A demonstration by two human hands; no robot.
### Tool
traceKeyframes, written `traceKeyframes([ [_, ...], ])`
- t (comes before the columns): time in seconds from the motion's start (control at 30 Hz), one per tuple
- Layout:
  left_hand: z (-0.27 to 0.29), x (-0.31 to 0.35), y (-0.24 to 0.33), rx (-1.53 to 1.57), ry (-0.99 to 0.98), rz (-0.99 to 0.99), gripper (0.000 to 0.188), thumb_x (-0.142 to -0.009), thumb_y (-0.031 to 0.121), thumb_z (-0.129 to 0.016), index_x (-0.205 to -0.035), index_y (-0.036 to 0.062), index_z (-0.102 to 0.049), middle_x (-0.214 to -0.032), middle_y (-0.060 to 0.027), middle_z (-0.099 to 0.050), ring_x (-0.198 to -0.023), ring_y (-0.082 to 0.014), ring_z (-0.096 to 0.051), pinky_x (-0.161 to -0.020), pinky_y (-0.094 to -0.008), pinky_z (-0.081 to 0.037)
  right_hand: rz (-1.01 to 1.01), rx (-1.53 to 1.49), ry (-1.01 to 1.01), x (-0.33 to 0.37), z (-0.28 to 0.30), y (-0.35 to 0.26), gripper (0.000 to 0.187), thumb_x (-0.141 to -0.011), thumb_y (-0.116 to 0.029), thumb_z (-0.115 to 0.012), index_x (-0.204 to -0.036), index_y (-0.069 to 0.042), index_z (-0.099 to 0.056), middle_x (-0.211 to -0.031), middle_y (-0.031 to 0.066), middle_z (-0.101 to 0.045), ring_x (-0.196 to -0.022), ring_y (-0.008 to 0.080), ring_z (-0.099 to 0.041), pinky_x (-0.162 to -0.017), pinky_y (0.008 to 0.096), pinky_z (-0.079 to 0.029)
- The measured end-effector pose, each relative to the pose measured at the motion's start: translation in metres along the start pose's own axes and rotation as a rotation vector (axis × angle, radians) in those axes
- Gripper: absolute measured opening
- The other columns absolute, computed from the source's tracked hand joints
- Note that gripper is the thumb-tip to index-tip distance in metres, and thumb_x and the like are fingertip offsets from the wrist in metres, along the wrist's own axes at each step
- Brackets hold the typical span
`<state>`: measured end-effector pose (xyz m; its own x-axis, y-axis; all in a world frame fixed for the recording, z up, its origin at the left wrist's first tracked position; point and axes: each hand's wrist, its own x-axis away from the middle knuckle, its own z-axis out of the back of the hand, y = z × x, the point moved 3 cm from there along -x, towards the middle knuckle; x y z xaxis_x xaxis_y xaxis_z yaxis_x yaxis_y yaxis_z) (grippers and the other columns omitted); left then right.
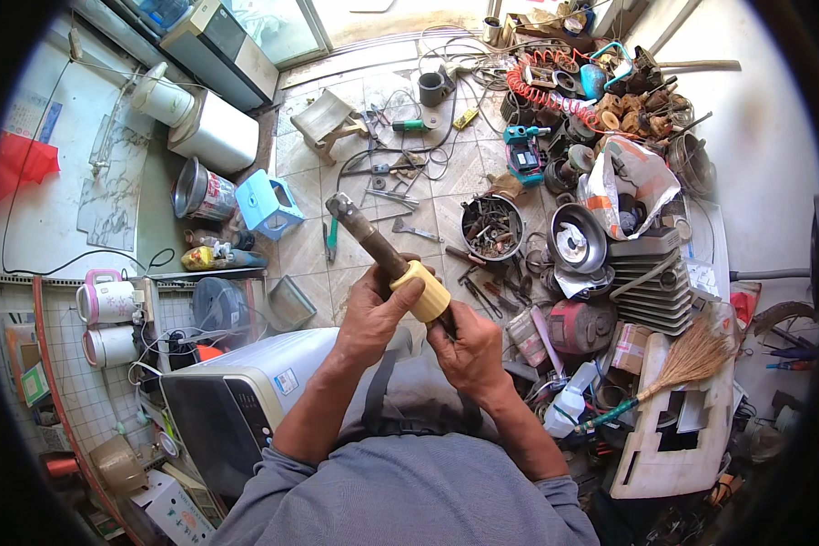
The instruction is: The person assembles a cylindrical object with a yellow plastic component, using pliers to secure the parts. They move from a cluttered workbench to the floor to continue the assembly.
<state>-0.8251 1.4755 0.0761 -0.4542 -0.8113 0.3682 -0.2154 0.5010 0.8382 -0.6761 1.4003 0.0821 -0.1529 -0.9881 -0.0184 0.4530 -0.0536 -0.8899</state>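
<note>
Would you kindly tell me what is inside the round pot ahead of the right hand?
Jumbled small metal parts lie in the pot; any lower pieces and its bottom are covered.

Left hand (370, 314) and right hand (471, 348) hold a yellow-collared rod (373, 240).

Just beyond the left hand (373, 308), the metal shaft (378, 247) is dull brown-grey; at that hand's fingertips, the collar (428, 296) is pale yellow. Ahead of both hands, the floor tiles (305, 193) are pale beige-grey, crossed by darker lines. Ahead and left of the left hand, a plastic stool (268, 207) is light blue; farther left, a panel (114, 214) shows grey-and-white marbling. Ahead and right of the right hand (469, 348), a coiled hose (555, 106) is orange-red and a sack (653, 168) white with orange stripes. Right of that hand, a broom (692, 359) is straw-yellow with a green handle (610, 414).
</note>
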Motion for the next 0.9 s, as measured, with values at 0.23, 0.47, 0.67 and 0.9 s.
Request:
traceKeyframes([
  [0.23,-0.008,0.006,0.003,0.163,-0.095,-0.084,0.068,-0.090,0.016,-0.078,-0.148,0.0006,-0.046,-0.136,-0.0178,-0.063,-0.132,-0.0299,-0.059,-0.113,-0.0438,-0.047,-0.294,-0.478,-0.230,0.010,-0.001,0.022,0.026,-0.101,-0.023,-0.065,-0.102,0.002,-0.065,-0.070,0.0007,-0.056,-0.061,0.0079,-0.048,-0.053,0.0284,-0.040],
  [0.47,0.033,0.012,-0.008,0.106,-0.026,0.003,0.069,-0.085,0.013,-0.081,-0.146,0.0001,-0.052,-0.139,-0.0176,-0.063,-0.133,-0.0287,-0.059,-0.113,-0.0444,-0.047,-0.310,-0.544,-0.260,0.016,-0.001,0.015,0.025,-0.102,-0.022,-0.063,-0.093,0.002,-0.064,-0.069,-0.0027,-0.054,-0.064,0.0062,-0.046,-0.056,0.0260,-0.039],
  [0.67,0.008,0.019,0.010,0.320,-0.232,0.020,0.078,-0.079,0.010,-0.086,-0.147,-0.0011,-0.049,-0.141,-0.0169,-0.061,-0.136,-0.0326,-0.057,-0.113,-0.0464,-0.048,-0.457,-0.754,-0.361,0.022,-0.009,0.015,0.025,-0.102,-0.021,-0.064,-0.092,0.002,-0.065,-0.068,-0.0009,-0.056,-0.062,0.0085,-0.049,-0.055,0.0289,-0.041],
  [0.9,0.018,0.016,-0.007,-0.278,0.019,0.068,0.085,-0.080,0.017,-0.086,-0.151,-0.0002,-0.043,-0.144,-0.0179,-0.057,-0.134,-0.0323,-0.058,-0.113,-0.0463,-0.048,-0.173,-0.255,-0.198,0.023,-0.005,0.001,0.025,-0.100,-0.020,-0.065,-0.095,0.004,-0.067,-0.068,0.0007,-0.057,-0.061,0.0098,-0.050,-0.057,0.0299,-0.043],
])
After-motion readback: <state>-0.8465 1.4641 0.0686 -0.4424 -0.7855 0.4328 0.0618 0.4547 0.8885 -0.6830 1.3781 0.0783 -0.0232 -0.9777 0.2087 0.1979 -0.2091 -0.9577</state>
